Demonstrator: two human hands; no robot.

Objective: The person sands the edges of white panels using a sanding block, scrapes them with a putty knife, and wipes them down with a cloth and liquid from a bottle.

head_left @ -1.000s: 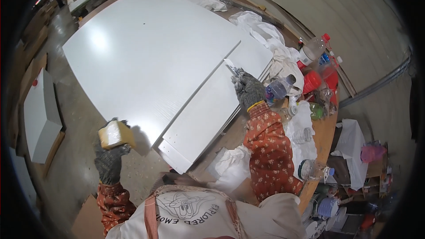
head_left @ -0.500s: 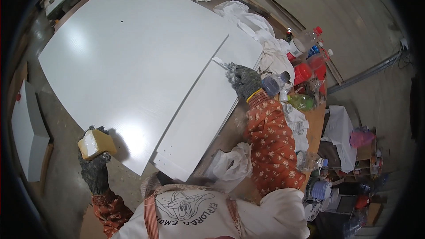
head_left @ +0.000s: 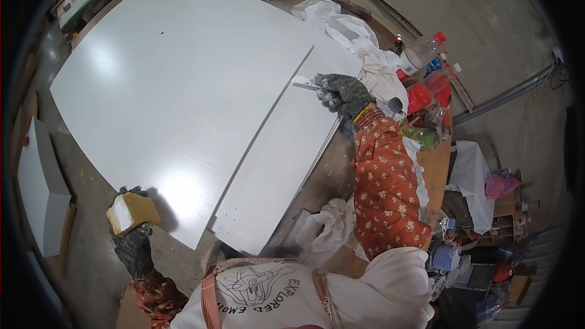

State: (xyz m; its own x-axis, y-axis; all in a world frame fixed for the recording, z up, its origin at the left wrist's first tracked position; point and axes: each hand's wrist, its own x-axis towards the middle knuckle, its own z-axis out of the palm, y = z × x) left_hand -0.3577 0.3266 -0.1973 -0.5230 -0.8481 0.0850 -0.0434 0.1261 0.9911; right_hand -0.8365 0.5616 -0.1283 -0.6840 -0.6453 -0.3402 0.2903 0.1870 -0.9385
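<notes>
A large glossy white panel lies across the table, with a small dark mark near its far edge. A narrower white panel lies along its right side. My left hand, in a dark grey glove, is closed around a yellow block with white stuff on one face, beside the near left edge of the large panel. In a matching glove, my right hand grips a small putty knife, its handle hidden by the fingers. Its pale flat blade is at the narrow panel, near the large panel's edge.
White cloths are bunched along the far right side. Several plastic bottles crowd the table's right edge. A crumpled white bag lies by my right elbow. Another white panel stands at the left by the floor.
My right hand has shifted a little to the right, and the putty knife's blade has turned flatter across the view. My left hand with the yellow block has sunk slightly toward me.
</notes>
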